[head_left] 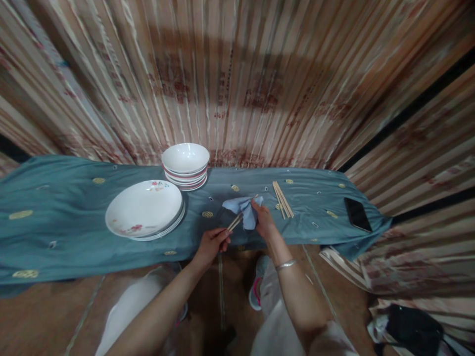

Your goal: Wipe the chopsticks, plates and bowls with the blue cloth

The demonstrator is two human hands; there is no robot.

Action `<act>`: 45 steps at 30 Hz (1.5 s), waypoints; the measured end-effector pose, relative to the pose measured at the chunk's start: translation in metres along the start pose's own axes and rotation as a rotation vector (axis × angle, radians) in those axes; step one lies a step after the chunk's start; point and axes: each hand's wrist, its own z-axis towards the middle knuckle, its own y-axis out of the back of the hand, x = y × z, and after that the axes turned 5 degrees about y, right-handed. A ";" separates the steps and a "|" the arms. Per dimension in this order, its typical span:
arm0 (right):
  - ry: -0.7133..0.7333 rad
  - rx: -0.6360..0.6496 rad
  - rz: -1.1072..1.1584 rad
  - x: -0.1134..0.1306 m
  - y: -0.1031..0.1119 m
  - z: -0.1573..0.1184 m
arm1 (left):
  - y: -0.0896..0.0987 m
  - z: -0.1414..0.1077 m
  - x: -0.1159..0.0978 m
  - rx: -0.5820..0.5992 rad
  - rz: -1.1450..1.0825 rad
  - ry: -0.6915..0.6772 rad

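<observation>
There's a long table (85, 259) under a teal cover (309, 205), a stack of plates (144, 207) at its left and a stack of bowls (185, 159) behind them. To their right, the right hand (264, 221) is closed on a blue cloth (250, 218) folded about some chopsticks (234, 223), while the left hand (214, 243), fingers curled in, pinches their near ends above the table's front edge; loose chopsticks (283, 200) lie just right of the cloth

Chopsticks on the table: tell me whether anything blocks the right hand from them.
Nothing visible does. Only tablecloth shows between the right hand and the chopsticks lying beside it, though that hand holds the cloth.
</observation>
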 end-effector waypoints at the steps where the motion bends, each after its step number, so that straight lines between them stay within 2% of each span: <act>1: -0.017 -0.009 0.018 0.001 0.000 -0.002 | 0.000 -0.002 -0.001 0.009 0.001 -0.002; 6: -0.058 -0.092 0.093 0.007 0.004 -0.008 | -0.004 -0.012 0.001 0.069 -0.040 0.017; 12: -0.062 -0.072 0.145 0.003 0.000 -0.017 | -0.016 -0.018 0.008 0.104 -0.225 0.096; 15: -0.085 -0.028 0.123 -0.005 -0.012 -0.026 | -0.020 -0.017 0.006 0.095 -0.290 0.143; 19: -0.174 0.129 0.040 -0.019 -0.031 -0.040 | -0.021 -0.011 -0.001 0.041 -0.329 0.124; 24: -0.211 0.212 -0.010 -0.031 -0.046 -0.049 | -0.009 -0.007 -0.008 -0.005 -0.303 0.055; 29: -0.184 0.219 -0.018 -0.038 -0.058 -0.049 | 0.008 -0.010 -0.007 -0.030 -0.202 0.012; 35: -0.212 0.303 -0.029 -0.041 -0.072 -0.049 | 0.026 -0.010 -0.005 -0.060 -0.100 -0.042; 38: -0.206 0.283 -0.040 -0.040 -0.072 -0.046 | 0.031 -0.009 -0.006 -0.043 -0.066 -0.041; 41: -0.206 0.251 -0.055 -0.037 -0.068 -0.039 | 0.035 -0.010 -0.006 0.022 -0.048 -0.003; 45: -0.150 0.129 -0.006 -0.031 -0.061 -0.026 | 0.036 -0.013 -0.004 0.074 -0.084 0.063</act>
